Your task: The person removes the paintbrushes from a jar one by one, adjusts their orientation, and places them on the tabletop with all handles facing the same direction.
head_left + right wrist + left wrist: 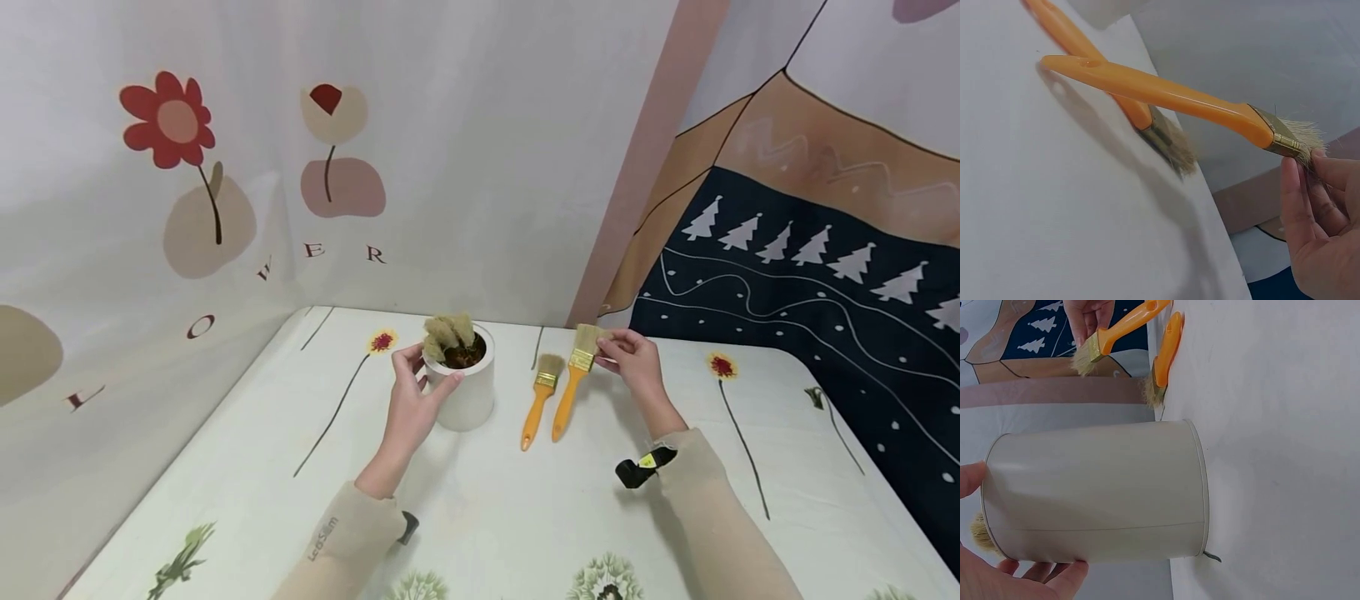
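My left hand (411, 404) holds a white cylindrical pot (467, 402) near its rim, thumb on the near side and fingers on the left. Bristle heads (450, 333) of brushes stick up at the left of the pot's mouth; their handles are hidden inside. With thumb and fingertips, my right hand (633, 362) pinches the pale bristles of a paintbrush (1166, 94) with an orange handle. Its bristle end is raised, and the handle slants down toward the table. A smaller orange paintbrush (536, 417) lies on the tabletop between that brush and the pot.
A white cloth (465, 533) printed with flowers covers the table. Behind it hangs a pale curtain (465, 167) with flower prints and letters. To the right, a dark cloth with white trees (810, 283) drapes beside the table's edge.
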The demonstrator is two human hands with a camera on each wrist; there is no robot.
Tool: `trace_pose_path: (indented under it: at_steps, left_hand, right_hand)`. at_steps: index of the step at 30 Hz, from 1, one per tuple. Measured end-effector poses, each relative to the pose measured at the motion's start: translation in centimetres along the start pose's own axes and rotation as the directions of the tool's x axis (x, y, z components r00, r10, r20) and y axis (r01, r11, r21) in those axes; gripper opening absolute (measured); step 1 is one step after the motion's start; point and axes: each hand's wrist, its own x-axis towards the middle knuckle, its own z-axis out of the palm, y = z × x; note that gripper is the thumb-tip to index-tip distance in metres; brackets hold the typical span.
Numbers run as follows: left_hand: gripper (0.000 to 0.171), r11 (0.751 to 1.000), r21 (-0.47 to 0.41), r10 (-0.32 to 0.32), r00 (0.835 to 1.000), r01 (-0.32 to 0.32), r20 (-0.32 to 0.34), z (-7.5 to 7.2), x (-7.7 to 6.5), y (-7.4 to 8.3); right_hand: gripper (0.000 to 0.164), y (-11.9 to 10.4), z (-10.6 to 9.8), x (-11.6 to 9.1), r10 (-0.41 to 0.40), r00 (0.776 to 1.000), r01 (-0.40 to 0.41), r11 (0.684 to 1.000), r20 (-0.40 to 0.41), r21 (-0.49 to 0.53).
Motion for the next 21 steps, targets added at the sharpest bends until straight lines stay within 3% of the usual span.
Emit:
trace_pose_path:
  at_steps: [10,21]
  left_hand:
    - [0.075,1.0,0.009,0.014,1.0,-0.014,-0.002,0.1,0.0,-0.2]
    - [0.074,1.0,0.002,0.008,1.0,-0.008,0.0,0.0,-0.1,0.0]
  right_hand:
    - [0.026,1.3,-0.1,0.2,0.031,0.999,-0.031,0.999,0.014,0.036]
    - [0.03,2.5,-0.1,0.3,0.055,0.998,-0.055,0.997,0.007,-0.058]
